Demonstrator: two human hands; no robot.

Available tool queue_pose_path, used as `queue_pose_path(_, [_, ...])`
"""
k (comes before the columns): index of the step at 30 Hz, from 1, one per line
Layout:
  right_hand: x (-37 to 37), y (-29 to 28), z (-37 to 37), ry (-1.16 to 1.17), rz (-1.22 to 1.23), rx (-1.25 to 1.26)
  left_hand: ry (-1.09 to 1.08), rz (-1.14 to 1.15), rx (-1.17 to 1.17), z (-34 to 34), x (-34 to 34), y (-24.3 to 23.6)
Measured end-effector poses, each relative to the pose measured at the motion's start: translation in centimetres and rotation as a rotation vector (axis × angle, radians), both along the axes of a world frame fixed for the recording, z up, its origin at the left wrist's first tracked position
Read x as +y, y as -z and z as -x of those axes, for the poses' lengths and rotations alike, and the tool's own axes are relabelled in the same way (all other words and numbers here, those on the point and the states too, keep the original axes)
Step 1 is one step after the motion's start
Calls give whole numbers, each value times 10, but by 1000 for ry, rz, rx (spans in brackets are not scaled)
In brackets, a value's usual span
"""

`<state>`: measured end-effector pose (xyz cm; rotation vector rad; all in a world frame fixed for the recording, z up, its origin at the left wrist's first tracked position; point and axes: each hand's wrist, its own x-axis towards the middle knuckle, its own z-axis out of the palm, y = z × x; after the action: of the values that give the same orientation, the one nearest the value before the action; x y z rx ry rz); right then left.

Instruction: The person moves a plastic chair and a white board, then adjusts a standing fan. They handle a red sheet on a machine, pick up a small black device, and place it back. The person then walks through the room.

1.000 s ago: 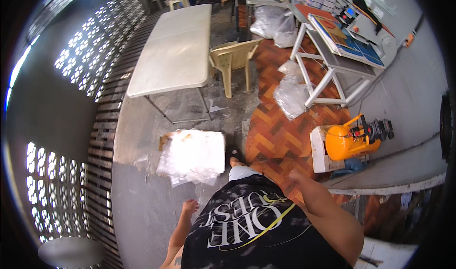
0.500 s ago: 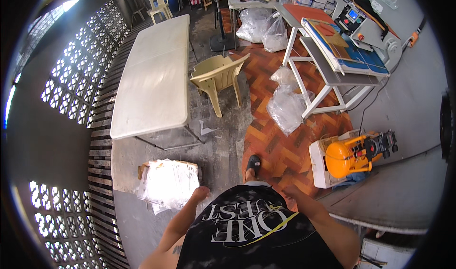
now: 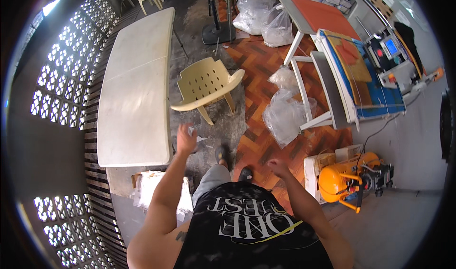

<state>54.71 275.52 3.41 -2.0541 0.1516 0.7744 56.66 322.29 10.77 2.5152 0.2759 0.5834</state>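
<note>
View from the head camera I monitor remotely: both of the person's arms extend forward over a workshop floor. The left hand [image 3: 185, 139] is raised ahead of the body, its fingers loosely bent and parted from the thumb; white shows beside the fingers, and I cannot tell whether it is held or is paper on the floor behind. The right hand [image 3: 279, 168] hangs lower, over a parquet-patterned floor covering [image 3: 254, 126]; it is blurred, and I cannot tell how far its fingers are closed.

The beige plastic armchair [image 3: 203, 86] stands upright just beyond the left hand, its long curved rim toward the person, well apart from the right hand. The white folding table [image 3: 135, 88] lies to the left, its near right corner just beside the left hand. Near the left forearm, which partly covers it, I note a stack of white sheets [image 3: 149, 188] on the floor by the table's near end.

Beyond the right hand lies a clear plastic bag [image 3: 284, 119]; to its right sits an orange air compressor [image 3: 331, 181], and farther up stands a heat press [image 3: 387, 52] beside the wall.
</note>
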Motion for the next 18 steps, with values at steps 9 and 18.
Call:
queue_pose_path(9, [237, -101, -248, 255, -503, 354, 365, 2, 876, -230, 135, 22])
queue_pose_path(18, [297, -124, -439, 418, -681, -24, 648, 262, 1192, -288, 117, 17])
